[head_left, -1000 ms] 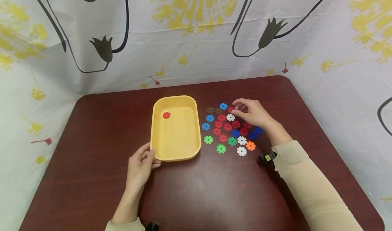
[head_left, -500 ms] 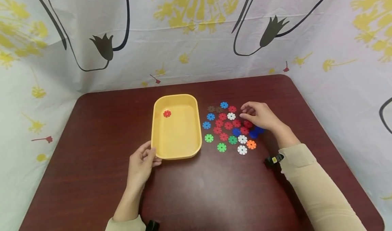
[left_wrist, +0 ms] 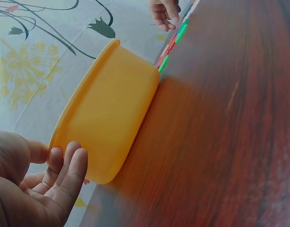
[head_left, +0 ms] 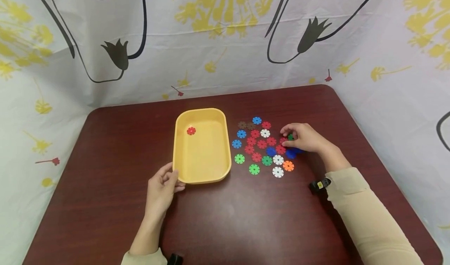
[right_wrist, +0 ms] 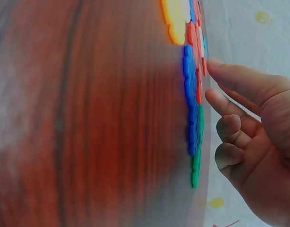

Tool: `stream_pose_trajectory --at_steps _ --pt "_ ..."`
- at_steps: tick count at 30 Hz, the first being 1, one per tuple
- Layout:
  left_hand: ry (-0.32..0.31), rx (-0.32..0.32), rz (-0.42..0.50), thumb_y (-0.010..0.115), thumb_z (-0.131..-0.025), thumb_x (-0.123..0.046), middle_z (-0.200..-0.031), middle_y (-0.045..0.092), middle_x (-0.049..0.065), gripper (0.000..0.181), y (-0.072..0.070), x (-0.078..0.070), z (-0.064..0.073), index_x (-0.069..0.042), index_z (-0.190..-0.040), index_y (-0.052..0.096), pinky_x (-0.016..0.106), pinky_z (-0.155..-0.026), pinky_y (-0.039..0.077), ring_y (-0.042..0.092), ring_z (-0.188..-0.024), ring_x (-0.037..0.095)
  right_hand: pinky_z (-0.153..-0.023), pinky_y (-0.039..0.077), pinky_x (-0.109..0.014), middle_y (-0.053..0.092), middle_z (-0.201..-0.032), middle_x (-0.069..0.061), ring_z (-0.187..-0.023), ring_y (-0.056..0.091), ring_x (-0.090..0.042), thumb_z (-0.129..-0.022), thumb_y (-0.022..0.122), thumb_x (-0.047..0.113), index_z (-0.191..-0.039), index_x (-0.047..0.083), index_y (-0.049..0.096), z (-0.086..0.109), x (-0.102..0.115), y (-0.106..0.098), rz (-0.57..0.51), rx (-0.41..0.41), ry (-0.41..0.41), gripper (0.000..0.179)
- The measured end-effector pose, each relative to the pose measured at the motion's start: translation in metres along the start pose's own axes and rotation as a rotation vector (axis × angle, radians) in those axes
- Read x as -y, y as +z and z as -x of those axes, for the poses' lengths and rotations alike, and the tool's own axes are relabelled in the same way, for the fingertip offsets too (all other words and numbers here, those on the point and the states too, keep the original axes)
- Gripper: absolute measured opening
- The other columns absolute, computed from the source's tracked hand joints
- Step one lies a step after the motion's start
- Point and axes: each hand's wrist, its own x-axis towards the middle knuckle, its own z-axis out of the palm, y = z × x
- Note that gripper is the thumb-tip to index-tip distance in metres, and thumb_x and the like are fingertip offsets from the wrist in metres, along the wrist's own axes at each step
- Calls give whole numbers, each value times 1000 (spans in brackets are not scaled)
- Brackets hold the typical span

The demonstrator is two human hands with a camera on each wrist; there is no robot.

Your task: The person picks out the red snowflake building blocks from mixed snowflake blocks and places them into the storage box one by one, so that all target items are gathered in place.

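Note:
My left hand [head_left: 161, 188] grips the near left corner of a yellow plastic tray [head_left: 204, 155], thumb at the rim and fingers against the outer wall. Inside the tray lies one red notched disc [head_left: 191, 131]. Right of it, many notched plastic discs in several colours lie flat on the table. My right hand [head_left: 305, 136] is low over the right side of these discs, thumb and forefinger apart, nothing between them. A red disc [head_left: 280, 149] lies just below its thumb, and a green disc [head_left: 290, 136] shows between its fingers. Blue discs [right_wrist: 190, 75] appear beside the hand in the right wrist view.
The dark red-brown table [head_left: 225, 226] has rounded far corners. Behind it and at the sides hangs a white patterned cloth [head_left: 225, 69]. An orange disc [head_left: 288, 165] and white discs [head_left: 277, 172] lie at the near edge of the spread.
My right hand has moved right and toward me, from beside the far red disc to the right side of the spread, uncovering that disc. The left hand and tray have stayed put.

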Motion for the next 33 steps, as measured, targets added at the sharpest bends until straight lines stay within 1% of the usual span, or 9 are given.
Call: stream_pose_trajectory --at_steps 6,13,17,21,25,28,30,33 --pt "-1 -1 -3 59 -103 -12 -90 67 20 43 0 0 0 2 -142 50 32 -68 61 71 -74 22 -61 44 -30 67 -100 -9 -65 49 -19 -84 85 15 -114 2 69 1 -2 0 11 31 15 36" --pt "12 -1 -6 59 -103 -11 -88 67 18 41 1 -1 -1 3 -141 51 32 -68 61 71 -73 20 -62 46 -29 66 -97 -8 -65 50 -18 -86 83 16 -109 2 69 -1 -6 1 46 -4 -8 30" --pt "12 -3 -5 59 -103 -10 -87 67 18 41 1 -1 0 3 -141 51 32 -68 61 71 -72 20 -62 46 -30 66 -98 -10 -65 50 -17 -87 82 18 -108 1 69 -2 -7 2 63 -26 -27 30" --pt "10 -6 -10 59 -103 -11 -87 67 17 41 1 -1 0 3 -142 51 32 -68 61 71 -72 19 -67 48 -33 65 -97 -10 -70 51 -18 -86 83 18 -106 0 71 -4 -8 3 98 -29 -41 30" --pt "12 -3 -9 59 -103 -11 -87 67 17 41 0 -2 -1 2 -141 51 32 -68 61 71 -72 18 -77 49 -40 63 -95 -10 -81 53 -22 -86 83 17 -103 0 70 -8 -10 3 126 -4 -32 27" --pt "12 0 -8 59 -103 -11 -87 67 18 40 0 -2 -1 2 -141 51 32 -68 61 71 -72 19 -83 48 -44 60 -97 -10 -87 53 -26 -86 82 16 -103 1 67 -10 -10 2 114 38 0 27" --pt "10 2 -8 59 -104 -11 -87 67 18 41 0 -2 -1 2 -141 51 32 -68 61 71 -73 20 -84 47 -45 58 -98 -10 -89 53 -27 -85 82 16 -102 2 65 -12 -9 1 96 63 18 28" --pt "7 2 -8 59 -103 -11 -88 67 18 41 0 -2 -1 2 -141 51 32 -67 61 71 -73 21 -81 46 -42 56 -97 -10 -88 51 -26 -83 81 15 -99 4 62 -14 -8 0 72 83 30 28"
